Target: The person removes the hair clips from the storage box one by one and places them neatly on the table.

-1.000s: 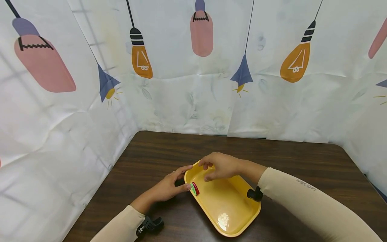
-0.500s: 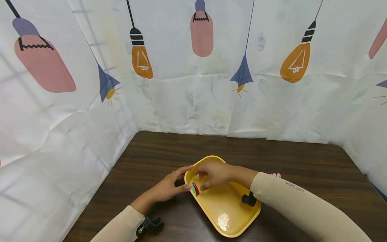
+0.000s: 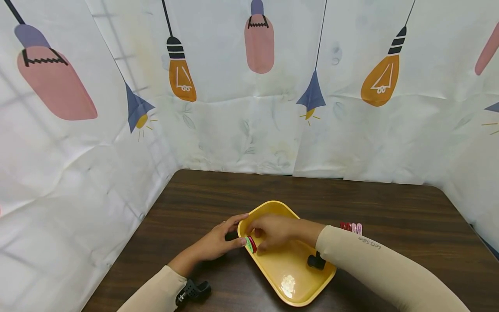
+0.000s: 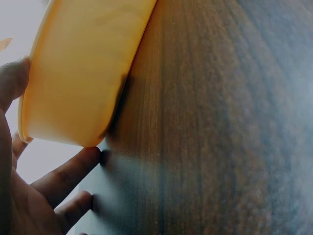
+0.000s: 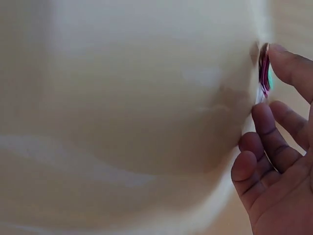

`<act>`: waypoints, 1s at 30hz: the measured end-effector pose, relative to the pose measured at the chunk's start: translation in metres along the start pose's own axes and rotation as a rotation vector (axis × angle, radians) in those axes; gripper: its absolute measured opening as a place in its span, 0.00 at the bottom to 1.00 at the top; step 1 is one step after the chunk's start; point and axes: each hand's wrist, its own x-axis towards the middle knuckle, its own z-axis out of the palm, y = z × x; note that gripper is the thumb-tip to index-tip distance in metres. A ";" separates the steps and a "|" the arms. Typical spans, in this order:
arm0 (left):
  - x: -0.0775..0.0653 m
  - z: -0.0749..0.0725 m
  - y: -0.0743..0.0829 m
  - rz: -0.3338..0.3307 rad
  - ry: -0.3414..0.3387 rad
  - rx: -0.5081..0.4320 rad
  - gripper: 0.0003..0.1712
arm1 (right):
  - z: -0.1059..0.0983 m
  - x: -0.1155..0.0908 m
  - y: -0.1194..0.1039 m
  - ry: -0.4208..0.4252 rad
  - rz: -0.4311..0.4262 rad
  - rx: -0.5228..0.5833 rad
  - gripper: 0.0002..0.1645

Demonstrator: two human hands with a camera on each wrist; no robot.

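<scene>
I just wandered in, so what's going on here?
A person's left hand rests on one corner of a yellow tray, while the right hand reaches inside, close to some small green and red clips. A row of red and pink clips lies on the table, just beyond the right sleeve.

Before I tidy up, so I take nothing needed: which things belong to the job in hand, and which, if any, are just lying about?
Job:
- yellow tray
- red and green clips inside
- probably the red and pink clips outside

Just surroundings:
- dark table
- lamp-print sheet
</scene>
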 end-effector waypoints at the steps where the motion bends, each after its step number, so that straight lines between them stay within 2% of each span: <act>1: 0.000 0.000 0.000 0.000 0.001 0.002 0.40 | 0.001 0.001 0.000 0.000 0.001 -0.006 0.31; 16: 0.001 0.001 0.002 -0.026 -0.013 -0.033 0.40 | 0.008 0.006 0.001 0.033 0.001 -0.067 0.29; 23: 0.000 0.000 0.003 -0.008 -0.013 -0.033 0.40 | 0.009 0.008 0.002 0.052 -0.043 -0.097 0.26; 30: 0.000 0.001 0.003 0.003 -0.011 -0.027 0.39 | 0.009 0.008 0.002 0.059 -0.046 -0.097 0.22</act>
